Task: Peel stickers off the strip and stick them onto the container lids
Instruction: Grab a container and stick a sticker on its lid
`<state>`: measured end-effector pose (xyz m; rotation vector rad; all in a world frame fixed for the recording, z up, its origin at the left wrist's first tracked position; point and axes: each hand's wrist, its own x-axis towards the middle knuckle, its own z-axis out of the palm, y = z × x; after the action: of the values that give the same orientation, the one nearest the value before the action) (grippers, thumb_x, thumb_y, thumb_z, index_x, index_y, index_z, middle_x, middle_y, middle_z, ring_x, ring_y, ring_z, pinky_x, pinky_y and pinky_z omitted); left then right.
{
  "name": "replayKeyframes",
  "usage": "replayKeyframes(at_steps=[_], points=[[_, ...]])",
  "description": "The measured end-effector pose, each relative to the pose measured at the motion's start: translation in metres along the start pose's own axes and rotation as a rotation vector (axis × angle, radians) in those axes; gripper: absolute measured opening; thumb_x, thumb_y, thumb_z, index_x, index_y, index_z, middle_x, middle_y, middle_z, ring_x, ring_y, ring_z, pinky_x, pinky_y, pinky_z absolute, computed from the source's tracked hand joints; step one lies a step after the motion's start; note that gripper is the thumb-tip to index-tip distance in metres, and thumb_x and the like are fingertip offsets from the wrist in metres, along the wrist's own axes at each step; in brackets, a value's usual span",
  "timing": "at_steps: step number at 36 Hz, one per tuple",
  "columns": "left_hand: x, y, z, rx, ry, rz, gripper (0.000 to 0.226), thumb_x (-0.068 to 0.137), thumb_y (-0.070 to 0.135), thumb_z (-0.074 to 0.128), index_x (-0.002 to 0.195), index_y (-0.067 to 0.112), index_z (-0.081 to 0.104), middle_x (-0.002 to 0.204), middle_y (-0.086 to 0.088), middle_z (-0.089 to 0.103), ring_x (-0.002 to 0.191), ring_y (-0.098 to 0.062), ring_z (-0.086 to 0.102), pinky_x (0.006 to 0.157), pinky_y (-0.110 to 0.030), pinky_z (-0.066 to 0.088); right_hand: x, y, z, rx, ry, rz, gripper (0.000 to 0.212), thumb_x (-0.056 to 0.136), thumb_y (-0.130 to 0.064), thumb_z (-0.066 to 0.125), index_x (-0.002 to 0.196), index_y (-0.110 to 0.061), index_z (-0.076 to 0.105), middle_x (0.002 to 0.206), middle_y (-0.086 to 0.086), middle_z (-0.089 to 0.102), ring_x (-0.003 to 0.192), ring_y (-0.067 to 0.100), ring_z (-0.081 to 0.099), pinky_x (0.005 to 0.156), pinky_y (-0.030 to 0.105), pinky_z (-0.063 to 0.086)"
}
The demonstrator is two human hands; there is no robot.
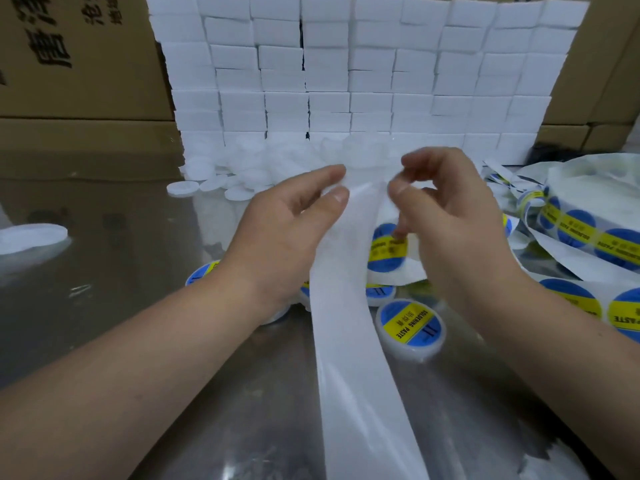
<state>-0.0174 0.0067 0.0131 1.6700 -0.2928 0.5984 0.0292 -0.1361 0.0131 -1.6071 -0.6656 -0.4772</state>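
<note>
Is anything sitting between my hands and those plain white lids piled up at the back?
Nothing solid. The left hand and right hand hold the white strip up just in front of the pile of plain lids. The strip itself covers part of the pile from this view; nothing else stands between.

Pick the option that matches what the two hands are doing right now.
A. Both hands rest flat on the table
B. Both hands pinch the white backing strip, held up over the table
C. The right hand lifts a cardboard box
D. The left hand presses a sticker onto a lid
B: the left hand and right hand each pinch the top of the white backing strip, which hangs down toward the camera over the metal table.
</note>
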Motion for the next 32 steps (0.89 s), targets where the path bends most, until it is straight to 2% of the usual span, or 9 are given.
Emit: replayKeyframes(at_steps=[4, 9, 11, 14, 17, 20, 25, 29, 32], points=[[-0.003, 0.004, 0.000, -0.030, -0.045, 0.072, 0.026, 0.083, 0.027, 0.049, 0.107, 0.030, 0.056, 0.106, 0.021, 0.059, 0.101, 0.015, 0.054, 0.083, -0.003, 0.040, 0.005, 0.000, -0.002, -0.107, -0.061, 0.197, 0.056, 0.079, -0.057, 0.032, 0.061, -0.013, 0.063, 0.058, -0.007, 0.064, 0.050, 0.008, 0.057, 0.062, 0.030, 0.047], [-0.005, 0.006, 0.000, 0.033, -0.105, 0.169, 0.033, 0.085, 0.023, 0.034, 0.113, 0.026, 0.052, 0.110, 0.010, 0.060, 0.114, -0.005, 0.054, 0.099, -0.017, 0.039, 0.005, 0.003, 0.003, -0.147, -0.116, 0.328, 0.081, 0.061, -0.078, 0.027, 0.077, -0.008, 0.065, 0.079, 0.005, 0.071, 0.083, 0.024, 0.066, 0.090, 0.045, 0.048], [-0.006, 0.006, 0.000, -0.081, -0.109, 0.104, 0.028, 0.082, 0.023, 0.041, 0.098, 0.023, 0.064, 0.103, 0.006, 0.067, 0.109, -0.010, 0.058, 0.100, -0.026, 0.041, 0.011, 0.002, 0.001, 0.009, -0.083, 0.464, 0.068, 0.069, -0.075, 0.035, 0.076, -0.016, 0.067, 0.085, 0.001, 0.073, 0.090, 0.021, 0.067, 0.095, 0.041, 0.046], [-0.009, 0.003, 0.001, -0.187, -0.145, -0.029, 0.028, 0.074, 0.034, 0.050, 0.081, 0.024, 0.075, 0.097, 0.000, 0.071, 0.104, -0.017, 0.062, 0.094, -0.035, 0.047, 0.012, -0.005, 0.001, 0.349, -0.125, 0.588, 0.040, 0.088, -0.047, 0.050, 0.101, -0.013, 0.065, 0.098, 0.004, 0.072, 0.091, 0.017, 0.068, 0.089, 0.030, 0.049], [-0.011, 0.003, 0.004, -0.152, -0.168, -0.142, 0.033, 0.074, 0.043, 0.049, 0.078, 0.023, 0.076, 0.099, -0.006, 0.070, 0.101, -0.026, 0.063, 0.092, -0.046, 0.048, 0.009, -0.007, 0.002, 0.468, -0.132, 0.509, 0.024, 0.087, -0.014, 0.054, 0.108, -0.005, 0.061, 0.093, 0.010, 0.067, 0.083, 0.022, 0.065, 0.076, 0.032, 0.052], [-0.011, 0.005, 0.006, -0.104, -0.161, -0.172, 0.039, 0.075, 0.042, 0.042, 0.072, 0.020, 0.074, 0.088, -0.002, 0.071, 0.091, -0.018, 0.065, 0.088, -0.035, 0.050, 0.008, -0.008, 0.000, 0.440, -0.120, 0.438, 0.023, 0.081, 0.005, 0.050, 0.096, -0.007, 0.063, 0.084, 0.011, 0.065, 0.076, 0.023, 0.063, 0.072, 0.035, 0.051], [-0.016, 0.010, 0.011, 0.028, -0.234, -0.186, 0.038, 0.074, 0.045, 0.042, 0.076, 0.022, 0.072, 0.072, 0.009, 0.069, 0.077, -0.003, 0.065, 0.079, -0.017, 0.049, 0.011, -0.005, -0.003, 0.522, -0.086, 0.457, 0.040, 0.079, 0.011, 0.044, 0.101, -0.011, 0.067, 0.087, 0.004, 0.071, 0.072, 0.016, 0.067, 0.068, 0.036, 0.056], [-0.017, 0.009, 0.012, 0.128, -0.276, -0.202, 0.041, 0.072, 0.049, 0.043, 0.070, 0.021, 0.072, 0.067, 0.007, 0.068, 0.069, 0.001, 0.061, 0.075, -0.013, 0.044, 0.014, -0.001, -0.007, 0.566, -0.028, 0.504, 0.028, 0.080, 0.000, 0.048, 0.098, -0.007, 0.068, 0.095, 0.008, 0.072, 0.081, 0.021, 0.068, 0.076, 0.038, 0.053], [-0.019, 0.009, 0.014, 0.166, -0.318, -0.211, 0.039, 0.071, 0.049, 0.045, 0.068, 0.022, 0.072, 0.062, 0.011, 0.067, 0.066, 0.002, 0.059, 0.073, -0.012, 0.043, 0.015, -0.001, -0.009, 0.557, 0.031, 0.471, 0.026, 0.080, 0.003, 0.047, 0.089, -0.008, 0.069, 0.075, 0.007, 0.071, 0.064, 0.020, 0.066, 0.059, 0.027, 0.053]])
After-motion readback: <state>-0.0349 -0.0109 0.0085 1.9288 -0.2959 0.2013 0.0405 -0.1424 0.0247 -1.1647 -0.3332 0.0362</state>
